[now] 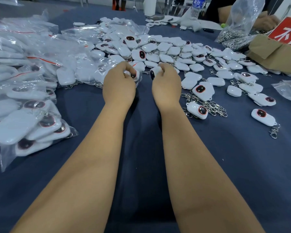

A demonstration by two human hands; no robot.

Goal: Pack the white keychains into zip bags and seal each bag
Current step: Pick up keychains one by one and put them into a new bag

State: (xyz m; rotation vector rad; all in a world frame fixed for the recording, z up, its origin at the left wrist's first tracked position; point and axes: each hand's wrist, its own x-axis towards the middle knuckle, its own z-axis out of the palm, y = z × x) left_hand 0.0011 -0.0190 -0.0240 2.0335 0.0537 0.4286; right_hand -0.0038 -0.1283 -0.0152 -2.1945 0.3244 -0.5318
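Packing step: the left hand (119, 83) pinches a clear plastic zip bag (136, 75) just left of the white plastic keychain (154, 72) that the right hand (166, 83) grips. Next, probably: slide it into the bag's mouth.

centre: bare blue cloth (141, 132) lying open
left: filled zip bags (23, 91) blocking
ahead/right: loose keychains (175, 52) crowding
far right: cardboard box (274, 54) walling
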